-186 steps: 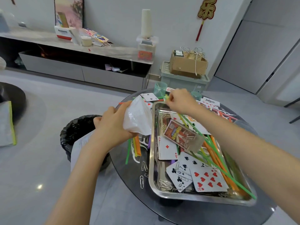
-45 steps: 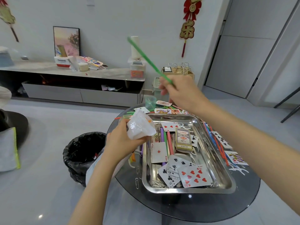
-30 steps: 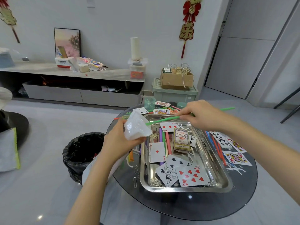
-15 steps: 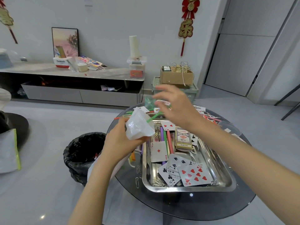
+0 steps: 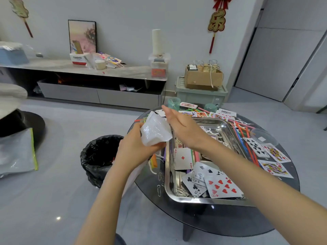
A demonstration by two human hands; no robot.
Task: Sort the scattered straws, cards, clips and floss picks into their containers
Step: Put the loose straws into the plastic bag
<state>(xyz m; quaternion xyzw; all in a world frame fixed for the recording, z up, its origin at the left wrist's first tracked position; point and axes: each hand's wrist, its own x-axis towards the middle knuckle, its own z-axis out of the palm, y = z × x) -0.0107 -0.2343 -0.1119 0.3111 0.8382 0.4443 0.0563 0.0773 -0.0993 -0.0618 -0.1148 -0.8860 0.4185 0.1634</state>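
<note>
One white bag clamped in left fingers; right fingers straight (beside it); card reads "A".

I read a gold 乐 on the red wall hanging. The white-and-red box on the shelf carries a dark brand word. It looks like Panasonic to me, though it is blurred. In the tray, the diamond card shows an A at its corners, the hearts card an 8, and the clubs card a 9 or 6. Other print is too small for me.
</note>
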